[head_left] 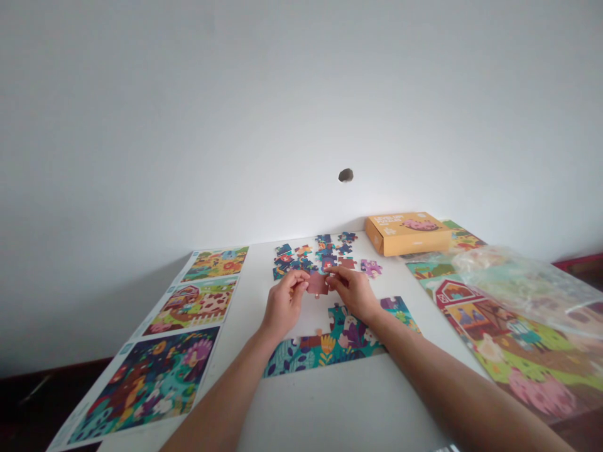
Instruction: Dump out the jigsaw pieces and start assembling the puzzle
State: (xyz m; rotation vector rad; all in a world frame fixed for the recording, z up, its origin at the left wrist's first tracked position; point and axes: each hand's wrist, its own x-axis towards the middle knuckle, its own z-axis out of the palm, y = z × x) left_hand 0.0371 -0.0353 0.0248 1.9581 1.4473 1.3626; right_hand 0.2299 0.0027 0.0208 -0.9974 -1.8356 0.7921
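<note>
Between my two hands is a brown puzzle piece (318, 284), raised above the white table. My left hand (285, 303) pinches its left side and my right hand (352, 291) grips its right side. Below them lies a partly joined puzzle (351, 336) in teal, purple and yellow, with leaves and flowers; my right forearm covers part of it. Just beyond my hands several loose dark blue and red puzzle pieces (325, 248) lie in groups. A purple piece (372, 269) sits to the right of them.
On the left lies a sheet with three printed pictures (155, 370). A yellow puzzle box (409, 233) stands at the back right by the wall. Finished farm puzzles (490, 333) cover the right side, partly under a clear plastic bag (527, 282). The wall has a hole (345, 175).
</note>
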